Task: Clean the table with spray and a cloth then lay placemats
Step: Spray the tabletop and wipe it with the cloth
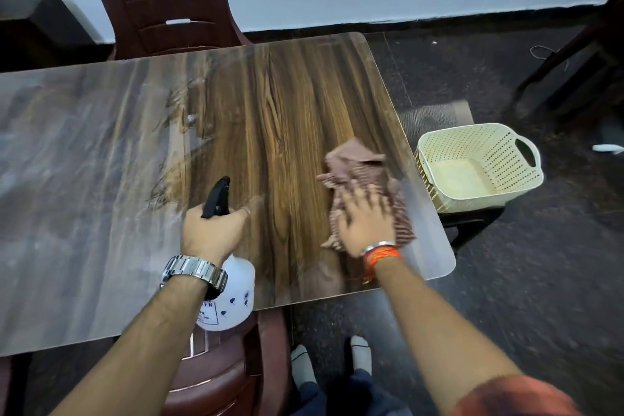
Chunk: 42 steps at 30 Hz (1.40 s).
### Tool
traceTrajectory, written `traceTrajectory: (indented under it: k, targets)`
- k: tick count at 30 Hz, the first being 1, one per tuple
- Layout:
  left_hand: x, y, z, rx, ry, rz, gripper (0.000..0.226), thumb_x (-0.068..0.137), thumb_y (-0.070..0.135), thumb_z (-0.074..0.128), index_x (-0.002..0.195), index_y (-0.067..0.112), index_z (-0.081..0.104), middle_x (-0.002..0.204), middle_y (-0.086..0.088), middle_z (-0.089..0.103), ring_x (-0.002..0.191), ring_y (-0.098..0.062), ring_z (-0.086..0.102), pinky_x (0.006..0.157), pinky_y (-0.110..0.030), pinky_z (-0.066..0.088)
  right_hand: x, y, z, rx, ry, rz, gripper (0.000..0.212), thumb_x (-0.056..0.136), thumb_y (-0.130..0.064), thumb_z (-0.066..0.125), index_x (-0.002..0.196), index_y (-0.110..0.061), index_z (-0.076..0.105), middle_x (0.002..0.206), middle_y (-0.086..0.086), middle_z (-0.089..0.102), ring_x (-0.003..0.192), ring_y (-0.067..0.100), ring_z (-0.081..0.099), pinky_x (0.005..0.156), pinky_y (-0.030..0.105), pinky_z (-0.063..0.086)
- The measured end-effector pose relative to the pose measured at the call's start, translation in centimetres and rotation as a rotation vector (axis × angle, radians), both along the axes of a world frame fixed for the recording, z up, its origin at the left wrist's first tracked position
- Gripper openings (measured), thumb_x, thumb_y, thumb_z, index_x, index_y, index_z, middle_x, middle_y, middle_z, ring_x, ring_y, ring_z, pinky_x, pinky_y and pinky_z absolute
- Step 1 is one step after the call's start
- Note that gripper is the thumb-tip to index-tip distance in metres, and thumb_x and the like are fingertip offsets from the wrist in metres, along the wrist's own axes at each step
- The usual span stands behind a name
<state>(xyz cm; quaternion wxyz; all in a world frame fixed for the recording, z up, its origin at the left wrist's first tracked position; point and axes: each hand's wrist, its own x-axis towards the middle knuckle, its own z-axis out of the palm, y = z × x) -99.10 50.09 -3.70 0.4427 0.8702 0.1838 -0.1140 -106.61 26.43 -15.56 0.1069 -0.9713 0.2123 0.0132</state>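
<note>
A wood-grain table fills the middle of the head view, and its left half looks dull and streaked. My left hand grips the neck of a white spray bottle with a black nozzle, held above the table's near edge. My right hand lies flat with spread fingers on a brown striped cloth, pressing it onto the table near the right edge. The hand and cloth are motion-blurred. I see no placemats on the table.
A cream perforated basket stands on a low stool right of the table, in front of a grey mat-like sheet. One maroon plastic chair stands at the far side. Another maroon chair is tucked under the near edge. My feet are on dark floor.
</note>
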Motion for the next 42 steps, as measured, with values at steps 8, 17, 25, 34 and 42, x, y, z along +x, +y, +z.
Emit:
traceTrajectory:
  k: [8, 17, 25, 34, 42]
  targets:
    - [-2.9, 3.0, -1.0, -0.016, 0.04, 0.027, 0.025, 0.073, 0.032, 0.075, 0.066, 0.01, 0.064, 0.056, -0.007, 0.058, 0.055, -0.026, 0.053, 0.052, -0.025, 0.039, -3.0, 0.5, -0.6, 0.016, -0.04, -0.464, 0.067, 0.084, -0.048, 0.032, 0.145, -0.021, 0.039, 0.152, 0.007, 0.035, 0.139, 0.042, 0.026, 0.114, 0.056, 0.013]
    - [-6.6, 5.5, -1.4, 0.039, 0.044, 0.052, 0.036, 0.06, 0.04, 0.071, 0.073, 0.006, 0.07, 0.062, -0.015, 0.063, 0.053, -0.029, 0.052, 0.051, -0.026, 0.042, -4.2, 14.8, -0.6, 0.045, 0.026, 0.577, 0.056, 0.093, -0.046, 0.028, 0.146, -0.03, 0.033, 0.157, -0.004, 0.024, 0.146, 0.029, 0.014, 0.117, 0.046, 0.002]
    - [-8.0, 8.9, -1.4, 0.016, 0.025, 0.072, 0.022, 0.065, 0.03, 0.074, 0.065, 0.009, 0.066, 0.057, -0.012, 0.063, 0.06, -0.034, 0.063, 0.058, -0.031, 0.048, -5.1, 5.9, -0.8, 0.003, -0.002, 0.068, 0.061, 0.087, -0.053, 0.027, 0.145, -0.035, 0.034, 0.156, -0.005, 0.028, 0.143, 0.027, 0.023, 0.115, 0.046, 0.012]
    - [-4.8, 14.5, -3.0, 0.036, 0.039, 0.045, 0.018, 0.071, 0.026, 0.072, 0.063, 0.015, 0.06, 0.053, -0.003, 0.053, 0.052, -0.027, 0.052, 0.05, -0.024, 0.041, 4.3, 16.0, -0.3, 0.048, 0.003, 0.005, 0.062, 0.09, -0.05, 0.025, 0.15, -0.03, 0.025, 0.157, 0.003, 0.025, 0.144, 0.034, 0.017, 0.116, 0.051, 0.008]
    - [-3.1, 22.6, -1.6, 0.112, -0.03, 0.112, 0.024, 0.073, 0.028, 0.077, 0.069, 0.008, 0.064, 0.063, -0.011, 0.063, 0.066, -0.032, 0.062, 0.055, -0.028, 0.04, 3.8, 37.3, 0.4, 0.005, 0.157, 0.929, 0.053, 0.097, -0.043, 0.03, 0.146, -0.023, 0.035, 0.155, -0.004, 0.029, 0.147, 0.024, 0.003, 0.118, 0.045, -0.004]
